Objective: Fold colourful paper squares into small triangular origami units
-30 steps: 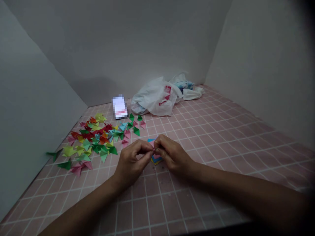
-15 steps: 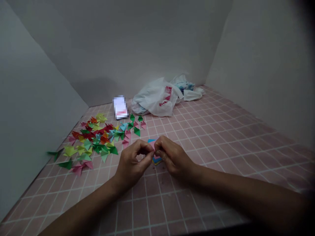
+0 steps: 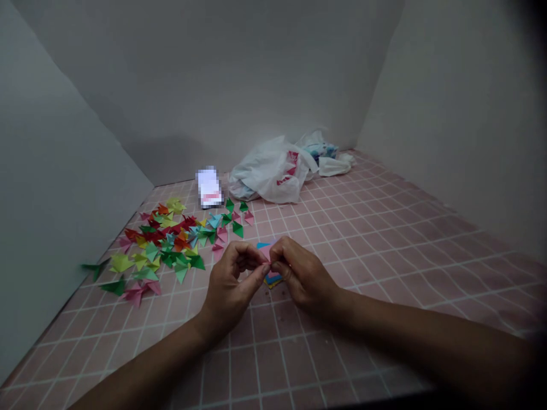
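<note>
Thumb and fingers pinched, my left hand [image 3: 237, 279] grips the left side of a small piece of pink folded paper [image 3: 266, 254]. My right hand [image 3: 299, 272] pinches the same paper from the right, and the fingertips of both hands nearly meet. Most of the paper is hidden by the fingers, so its exact shape cannot be made out. Beneath the hands lies a small stack of coloured paper sheets [image 3: 274, 279], with blue, pink and yellow edges showing. To the left spreads a pile of folded paper cranes [image 3: 171, 242] in red, green, yellow, orange, blue and pink.
Behind the cranes a phone [image 3: 209, 188] stands lit, its screen blurred out. A white plastic bag [image 3: 273, 171] with red print lies at the back, beside another crumpled bag [image 3: 322, 151]. Grey walls enclose the table's pink checked cover [image 3: 384, 239] at the back and sides.
Both hands stay pinched on the pink paper, with only slight shifts of the fingers. The left hand has moved a touch to the right. Nothing else has visibly moved.
</note>
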{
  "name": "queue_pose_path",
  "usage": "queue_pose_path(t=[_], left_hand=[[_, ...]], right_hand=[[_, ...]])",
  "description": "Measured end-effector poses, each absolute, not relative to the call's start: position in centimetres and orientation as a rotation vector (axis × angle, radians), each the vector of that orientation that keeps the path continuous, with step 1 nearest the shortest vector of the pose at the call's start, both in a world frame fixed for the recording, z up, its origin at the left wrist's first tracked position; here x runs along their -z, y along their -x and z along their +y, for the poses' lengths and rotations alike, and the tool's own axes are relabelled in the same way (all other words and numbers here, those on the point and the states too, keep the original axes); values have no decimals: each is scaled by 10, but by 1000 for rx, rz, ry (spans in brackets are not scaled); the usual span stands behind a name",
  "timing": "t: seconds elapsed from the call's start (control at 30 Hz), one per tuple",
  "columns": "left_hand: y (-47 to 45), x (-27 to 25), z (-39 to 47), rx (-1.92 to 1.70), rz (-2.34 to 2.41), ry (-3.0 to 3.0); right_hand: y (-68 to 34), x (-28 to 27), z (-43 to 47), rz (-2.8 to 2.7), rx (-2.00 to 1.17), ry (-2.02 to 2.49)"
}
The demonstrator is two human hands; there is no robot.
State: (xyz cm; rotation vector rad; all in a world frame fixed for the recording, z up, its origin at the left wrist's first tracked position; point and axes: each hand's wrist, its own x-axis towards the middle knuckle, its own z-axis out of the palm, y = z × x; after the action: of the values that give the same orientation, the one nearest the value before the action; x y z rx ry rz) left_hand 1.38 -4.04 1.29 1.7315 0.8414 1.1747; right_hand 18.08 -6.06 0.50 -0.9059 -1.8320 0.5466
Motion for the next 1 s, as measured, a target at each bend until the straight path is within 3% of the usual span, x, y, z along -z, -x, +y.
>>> queue_pose_path(t=[0.43, 1.0], left_hand=[[-5, -13, -36, -1102, 938, -2097], [-16, -18, -40, -1107, 849, -1572]], right_hand=[[-181, -3, -60, -1846, -490, 896], [-180, -5, -60, -1856, -527, 926]])
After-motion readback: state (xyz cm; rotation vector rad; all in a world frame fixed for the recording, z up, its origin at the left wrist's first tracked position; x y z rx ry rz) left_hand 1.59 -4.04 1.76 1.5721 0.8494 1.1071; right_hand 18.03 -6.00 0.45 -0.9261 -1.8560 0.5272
